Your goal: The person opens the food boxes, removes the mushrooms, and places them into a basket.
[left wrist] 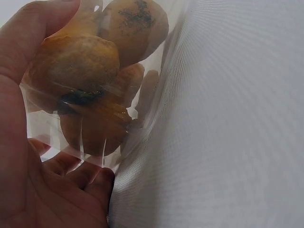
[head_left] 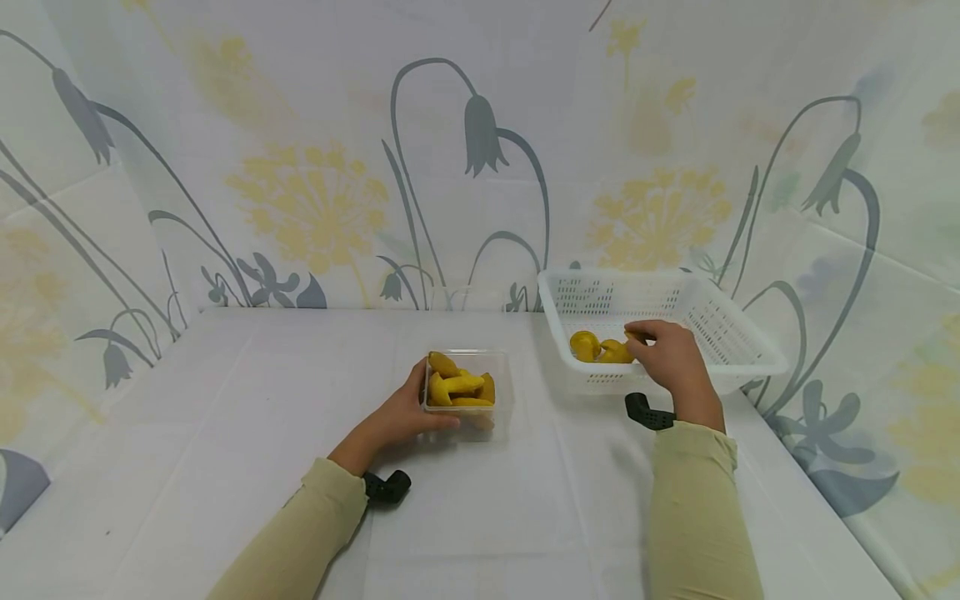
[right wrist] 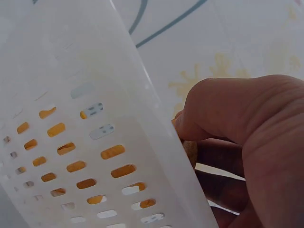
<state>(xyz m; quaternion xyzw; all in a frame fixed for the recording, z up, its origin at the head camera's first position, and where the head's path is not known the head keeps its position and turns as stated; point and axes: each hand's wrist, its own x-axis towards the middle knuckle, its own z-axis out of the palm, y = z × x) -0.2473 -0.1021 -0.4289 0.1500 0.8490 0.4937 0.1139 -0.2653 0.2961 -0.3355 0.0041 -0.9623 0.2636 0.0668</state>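
My left hand (head_left: 405,412) grips the left side of a clear plastic box (head_left: 501,392) on the table, thumb at the near side. Several yellow, mushroom-like pieces (head_left: 461,385) fill the box; through its wall in the left wrist view, rounded orange-brown pieces (left wrist: 78,71) show dark green marks. Over the near rim of a white perforated basket (head_left: 570,379), my right hand (head_left: 669,357) pinches one yellow mushroom-like piece (right wrist: 191,153), mostly hidden by the fingers. More such pieces (head_left: 585,345) lie in the basket near its front left, also visible through the slots in the right wrist view.
A white cloth (head_left: 225,467) covers the table. Behind the clear box stands a transparent, barely visible object (head_left: 468,298) against the back. A flower-patterned curtain (head_left: 322,125) surrounds the table at the back and sides. The basket stands at the table's right rear.
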